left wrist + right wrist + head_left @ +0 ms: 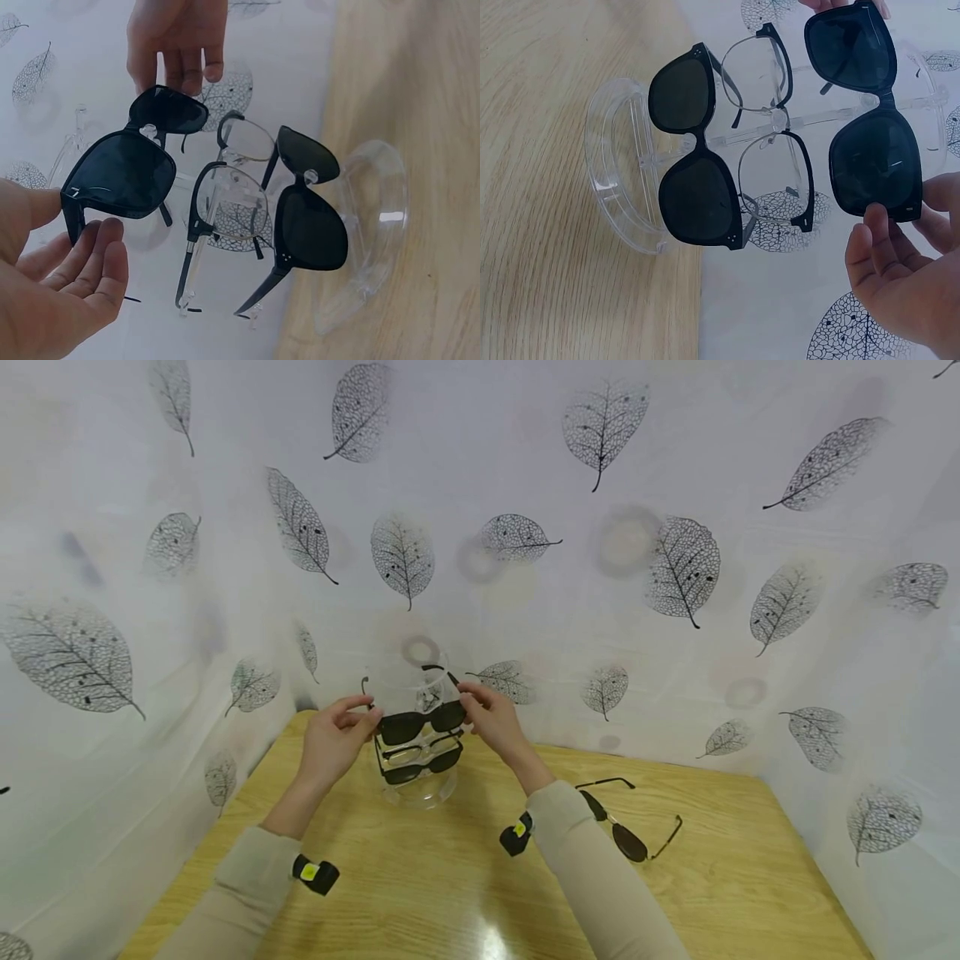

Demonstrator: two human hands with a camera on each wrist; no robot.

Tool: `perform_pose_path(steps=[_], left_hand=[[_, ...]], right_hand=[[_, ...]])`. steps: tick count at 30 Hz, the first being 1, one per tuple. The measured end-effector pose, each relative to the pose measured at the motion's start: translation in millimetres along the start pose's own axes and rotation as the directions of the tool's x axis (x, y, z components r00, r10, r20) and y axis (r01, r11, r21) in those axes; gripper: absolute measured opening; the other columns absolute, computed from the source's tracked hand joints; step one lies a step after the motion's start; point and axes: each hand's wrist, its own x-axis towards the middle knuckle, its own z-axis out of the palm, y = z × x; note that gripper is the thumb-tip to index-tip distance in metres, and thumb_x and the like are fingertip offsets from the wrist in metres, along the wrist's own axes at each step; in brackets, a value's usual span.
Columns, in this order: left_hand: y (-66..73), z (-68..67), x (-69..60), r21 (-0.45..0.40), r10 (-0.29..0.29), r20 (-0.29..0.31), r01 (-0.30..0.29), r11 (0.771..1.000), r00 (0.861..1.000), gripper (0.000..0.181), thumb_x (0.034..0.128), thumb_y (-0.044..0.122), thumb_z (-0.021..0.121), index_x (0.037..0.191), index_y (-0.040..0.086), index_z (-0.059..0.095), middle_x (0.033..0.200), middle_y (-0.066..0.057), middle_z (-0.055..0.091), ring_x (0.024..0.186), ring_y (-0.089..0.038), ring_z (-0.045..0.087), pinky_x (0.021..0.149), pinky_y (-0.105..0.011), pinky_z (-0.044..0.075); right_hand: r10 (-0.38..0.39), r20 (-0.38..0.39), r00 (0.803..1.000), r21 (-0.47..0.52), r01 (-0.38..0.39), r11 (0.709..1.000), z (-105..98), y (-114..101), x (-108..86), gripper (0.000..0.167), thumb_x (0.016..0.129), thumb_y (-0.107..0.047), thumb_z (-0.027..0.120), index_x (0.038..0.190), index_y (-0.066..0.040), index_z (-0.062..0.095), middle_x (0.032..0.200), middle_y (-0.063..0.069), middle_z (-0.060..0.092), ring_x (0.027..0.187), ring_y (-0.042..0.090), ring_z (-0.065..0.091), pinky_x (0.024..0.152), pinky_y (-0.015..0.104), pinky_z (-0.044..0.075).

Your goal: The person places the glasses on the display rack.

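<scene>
Black sunglasses [403,728] are held level at the upper part of a clear display stand [431,799]. At their left hinge, my left hand [335,742] pinches the frame between thumb and fingers, as the left wrist view shows. My right hand [495,725] grips the opposite corner, with its fingertips at the lens edge in the right wrist view. Below them on the stand sit half-rim eyeglasses [801,184] with clear lenses. Lowest hangs another pair of dark sunglasses [697,196], just above the stand's curved base [397,217].
Aviator-style sunglasses [628,843] lie on the wooden table [420,877] to the right, temples unfolded, beside my right forearm. A white leaf-printed curtain [495,610] hangs close behind the stand and along the table's sides.
</scene>
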Motion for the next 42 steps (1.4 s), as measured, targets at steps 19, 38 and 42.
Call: perform_pose_path(steps=[19,38,42], left_hand=[[-3.3,1.3,1.0,0.036,0.020,-0.013,-0.020,0.999,1.000,0.042,0.1043,0.028,0.070,0.138,0.003,0.067,0.110,-0.026,0.078,0.075,0.004,0.072,0.069,-0.015,0.054],[-2.9,1.3,-2.2,0.032,0.035,-0.018,-0.034,0.999,0.999,0.042,0.1034,0.031,0.071,0.136,0.005,0.069,0.108,-0.024,0.079,0.071,0.013,0.065,0.067,-0.016,0.053],[-2.9,0.7,-2.2,0.028,0.038,-0.014,-0.038,0.999,0.999,0.042,0.1033,0.031,0.071,0.137,0.005,0.068,0.108,-0.024,0.079,0.073,0.009,0.069,0.068,-0.015,0.054]], right_hand=[[-0.013,0.004,1.000,-0.007,0.013,1.000,1.6,3.3,4.6,0.040,0.111,-0.022,0.055,0.146,-0.004,0.062,0.128,0.027,0.068,0.100,0.047,0.068,0.064,0.021,0.050],[0.002,0.018,1.000,-0.018,-0.001,1.000,1.5,2.6,3.7,0.039,0.112,-0.024,0.054,0.147,-0.008,0.062,0.129,0.022,0.068,0.101,0.045,0.068,0.066,0.023,0.052],[-0.003,0.021,1.000,-0.020,0.004,1.000,2.1,2.6,3.9,0.039,0.112,-0.024,0.053,0.147,-0.008,0.061,0.131,0.022,0.068,0.100,0.044,0.068,0.066,0.024,0.053]])
